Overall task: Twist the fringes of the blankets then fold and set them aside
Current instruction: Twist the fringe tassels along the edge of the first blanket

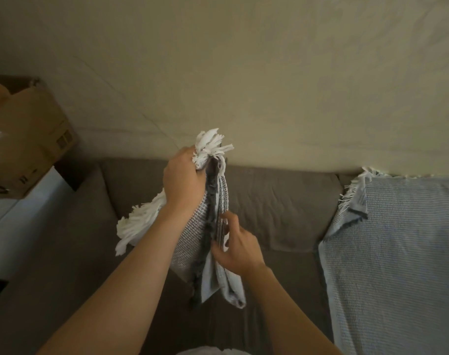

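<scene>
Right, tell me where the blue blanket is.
Head view: the blue blanket lies on the right, draped over the sofa, apart from the grey blanket that the left hand and right hand hold at centre.

The fingertips of the left hand (183, 180) are hidden behind the blanket (192, 234) it grips; those of the right hand (237, 248) vanish in its folds. Right of the hands, a blue blanket (397, 252) runs off the edge; left of them, a box (26, 139) is cut off.

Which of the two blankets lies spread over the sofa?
The blue blanket, on the right: it is draped over the sofa. The grey blanket is bunched up, held by the left hand and the right hand.
</scene>
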{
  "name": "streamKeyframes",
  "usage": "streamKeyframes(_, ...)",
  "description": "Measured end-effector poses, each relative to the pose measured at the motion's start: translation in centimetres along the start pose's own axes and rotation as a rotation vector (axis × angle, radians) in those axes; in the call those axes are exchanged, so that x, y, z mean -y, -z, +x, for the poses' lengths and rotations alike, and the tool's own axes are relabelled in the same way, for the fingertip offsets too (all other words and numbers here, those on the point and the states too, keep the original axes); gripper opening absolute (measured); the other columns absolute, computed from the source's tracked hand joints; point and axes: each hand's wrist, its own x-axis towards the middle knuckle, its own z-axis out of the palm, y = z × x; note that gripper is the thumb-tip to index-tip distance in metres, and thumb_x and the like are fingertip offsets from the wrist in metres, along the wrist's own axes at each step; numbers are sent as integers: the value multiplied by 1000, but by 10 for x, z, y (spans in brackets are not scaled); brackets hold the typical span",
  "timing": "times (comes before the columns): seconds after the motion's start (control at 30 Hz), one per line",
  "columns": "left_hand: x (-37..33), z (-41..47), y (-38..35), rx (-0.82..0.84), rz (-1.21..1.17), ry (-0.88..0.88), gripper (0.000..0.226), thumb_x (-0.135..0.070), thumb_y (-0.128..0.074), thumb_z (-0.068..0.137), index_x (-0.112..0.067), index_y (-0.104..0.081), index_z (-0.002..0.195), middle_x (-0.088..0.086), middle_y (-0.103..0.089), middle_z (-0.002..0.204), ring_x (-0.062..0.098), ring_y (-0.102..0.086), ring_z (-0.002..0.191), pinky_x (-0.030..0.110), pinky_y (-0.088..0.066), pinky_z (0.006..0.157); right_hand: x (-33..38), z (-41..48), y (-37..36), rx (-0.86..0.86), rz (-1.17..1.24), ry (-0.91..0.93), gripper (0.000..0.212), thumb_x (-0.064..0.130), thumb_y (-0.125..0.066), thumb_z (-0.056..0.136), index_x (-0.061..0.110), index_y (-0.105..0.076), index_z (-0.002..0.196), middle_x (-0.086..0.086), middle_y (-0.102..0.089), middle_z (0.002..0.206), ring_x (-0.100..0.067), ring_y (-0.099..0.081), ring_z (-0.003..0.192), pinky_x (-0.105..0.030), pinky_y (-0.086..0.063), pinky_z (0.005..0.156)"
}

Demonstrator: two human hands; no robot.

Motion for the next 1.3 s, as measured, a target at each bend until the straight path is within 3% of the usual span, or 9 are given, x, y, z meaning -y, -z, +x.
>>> streamKeyframes(0.2,-8,-2,6,35,-79,-32,17,-24,-73,99,-10,-78,108,6,-77,95,29,-71,85,33,-50,73,22,19,-2,19,272,-373,108,82,-79,62,36,-19,138,7,-71,111,-21,-69,98,-44,-57,84)
streamKeyframes(0.37,-7,0,17,89,-114,-41,18,-19,-75,98,-10,-78,113,4,-78,97,25,-73,87,33,-54,76,13,27,1,112,351,-269,84,42,-88,75,35,-31,136,9,-70,114,-23,-69,109,-46,-58,89)
streamKeyframes(0.53,1,1,31,300,-323,-44,15,-10,-74,97,-20,-78,107,-23,-68,88,-11,-66,79,2,-43,69,-11,31,4,105,291,-282,78,30,-83,74,27,-39,139,1,-65,125,-28,-63,117,-47,-55,93)
streamKeyframes(0.7,10,6,33,403,-421,-11,13,-14,-75,98,-27,-74,101,-17,-74,92,-13,-67,83,6,-46,71,-35,23,13,133,277,-362,56,15,-81,81,17,-57,132,7,-70,105,-10,-67,94,-37,-57,88)
streamKeyframes(0.8,21,5,30,313,-408,34,6,-13,-74,98,-15,-77,104,-13,-74,91,-14,-66,79,7,-46,68,-55,19,27,163,209,-370,28,8,-78,88,23,-64,108,18,-68,89,5,-64,80,-24,-52,74)
streamKeyframes(0.87,28,2,24,186,-356,86,8,-10,-75,97,-6,-78,103,-6,-74,89,-14,-65,76,9,-48,67,-62,19,39,189,167,-395,20,10,-72,93,23,-66,107,6,-71,91,-14,-68,88,-24,-47,73)
streamKeyframes(0.97,38,-3,13,13,-282,190,12,-6,-74,95,0,-74,85,4,-73,82,10,-68,76,29,-50,67,-75,20,49,217,88,-441,30,7,-57,96,17,-67,123,-6,-74,106,-29,-69,102,-37,-54,88)
streamKeyframes(1.1,43,-9,0,-72,-323,328,18,-9,-77,93,-7,-70,77,-2,-67,73,11,-63,70,27,-44,68,-73,19,58,284,-62,-494,33,10,-50,93,8,-60,124,-15,-70,113,-40,-65,105,-49,-54,92)
streamKeyframes(1.3,75,-22,-10,-211,-331,596,25,-21,-86,88,-4,-81,104,11,-80,102,25,-76,97,43,-61,91,-52,15,70,-45,-69,-519,9,17,-55,91,13,-56,83,0,-59,71,-27,-60,71,-39,-50,65)
